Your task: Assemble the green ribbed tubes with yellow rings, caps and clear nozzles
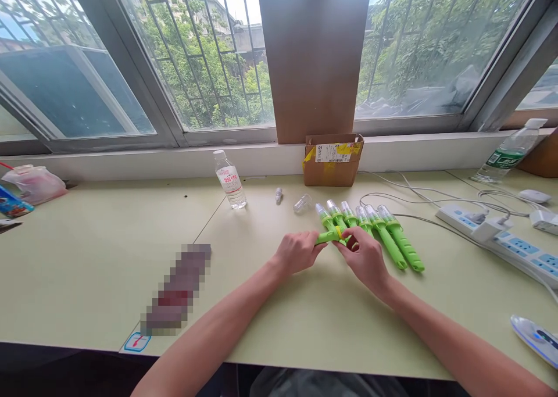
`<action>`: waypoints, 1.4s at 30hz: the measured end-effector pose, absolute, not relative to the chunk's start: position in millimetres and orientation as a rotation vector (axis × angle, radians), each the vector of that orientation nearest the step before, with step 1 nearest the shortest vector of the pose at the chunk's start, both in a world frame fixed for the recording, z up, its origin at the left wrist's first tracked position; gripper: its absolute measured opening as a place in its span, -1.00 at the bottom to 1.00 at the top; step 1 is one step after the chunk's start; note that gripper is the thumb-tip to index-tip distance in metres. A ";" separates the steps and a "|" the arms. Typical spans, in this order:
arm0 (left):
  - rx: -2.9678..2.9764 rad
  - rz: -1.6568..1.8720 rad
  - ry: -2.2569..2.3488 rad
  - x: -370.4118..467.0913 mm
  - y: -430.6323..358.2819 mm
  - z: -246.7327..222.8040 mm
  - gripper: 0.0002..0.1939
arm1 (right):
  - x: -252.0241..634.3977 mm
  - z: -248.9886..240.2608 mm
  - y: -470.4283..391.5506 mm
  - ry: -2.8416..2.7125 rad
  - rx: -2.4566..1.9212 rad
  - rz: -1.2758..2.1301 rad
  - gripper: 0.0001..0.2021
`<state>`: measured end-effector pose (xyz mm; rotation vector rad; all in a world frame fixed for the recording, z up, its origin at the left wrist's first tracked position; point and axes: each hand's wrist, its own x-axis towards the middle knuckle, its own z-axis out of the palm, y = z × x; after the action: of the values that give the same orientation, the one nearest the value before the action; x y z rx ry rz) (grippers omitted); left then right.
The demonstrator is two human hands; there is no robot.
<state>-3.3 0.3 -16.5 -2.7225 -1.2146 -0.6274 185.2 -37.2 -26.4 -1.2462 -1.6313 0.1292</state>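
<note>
My left hand (300,250) is closed around a green plastic handle (326,238), held roughly level above the table. At the handle's right end my right hand (365,256) pinches around its yellow collar (339,232); the fingers partly hide that end. Just behind my hands lies a row of several similar green handles (389,245) with clear ribbed caps, side by side and slanting. A loose clear cap (302,203) rests on the table left of the row. Farther left is a small clear-and-grey piece (279,196), too small to identify.
A water bottle (231,182) stands at the back left, a small cardboard box (332,173) by the sill. To the right are a power strip (514,243) with cables, a mouse (537,339) and another bottle (505,156). A blurred object (178,292) lies left on the table (279,333).
</note>
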 end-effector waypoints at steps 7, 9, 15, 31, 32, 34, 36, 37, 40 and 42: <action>-2.882 -0.754 -1.505 0.7 -5.6 -8.2 -0.67 | 186.5 -22.8 -36.1 -1.671 -1.256 0.125 -0.80; -2.929 -0.790 -1.571 0.8 -5.8 -5.6 -0.68 | 187.0 -22.9 -36.3 -1.673 -1.250 0.136 -0.79; -3.060 -0.934 -1.656 -1.6 -4.8 -1.4 -0.64 | 187.5 -23.3 -37.4 -1.671 -1.201 0.185 -0.80; -3.549 -1.174 -2.119 -4.3 -5.9 15.0 -0.50 | 187.7 -20.3 -37.3 -1.687 -1.132 0.284 -0.73; -3.550 -1.159 -2.108 -4.5 -6.0 15.5 -0.51 | 187.6 -21.4 -37.4 -1.680 -1.134 0.276 -0.74; -3.548 -1.087 -2.081 -5.3 -5.9 15.8 -0.50 | 187.5 -23.2 -38.1 -1.674 -1.130 0.261 -0.76; -3.505 -1.011 -1.975 -6.3 -5.4 14.8 -0.51 | 187.2 -24.5 -39.1 -1.683 -1.122 0.242 -0.78; -3.447 -0.978 -1.878 -7.0 -4.9 13.7 -0.54 | 187.0 -24.9 -39.6 -1.690 -1.116 0.231 -0.80; -3.156 -0.894 -1.526 -9.2 -2.7 9.0 -0.66 | 186.0 -25.4 -41.0 -1.698 -1.107 0.209 -0.82; -2.971 -0.835 -1.354 -10.8 -1.2 5.8 -0.72 | 185.4 -25.3 -41.4 -1.681 -1.121 0.204 -0.82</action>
<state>-10.8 -1.2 5.8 -2.9711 -1.3541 -0.8348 185.4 -41.4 -25.3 -1.1206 -1.6808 0.2039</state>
